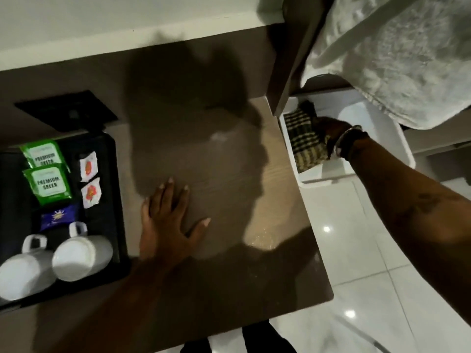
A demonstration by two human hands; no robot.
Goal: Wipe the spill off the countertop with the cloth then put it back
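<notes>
Right hand (327,128) reaches into white bin (405,159), right of frame, fingers on striped cloth (302,142) (grip unclear). Left hand (168,220) flat, splayed on tabletop (280,276). Ambiguous step: fetching or returning; wet patch (219,136) visible mid-frame.

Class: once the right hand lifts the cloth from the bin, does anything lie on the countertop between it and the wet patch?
Nothing visible does. The right hand is on the cloth in the bin; the countertop up to the wet patch is bare. The left hand rests nearer, off that line.

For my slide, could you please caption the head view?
Right hand on checked cloth in white bin; left hand flat on countertop.
</notes>
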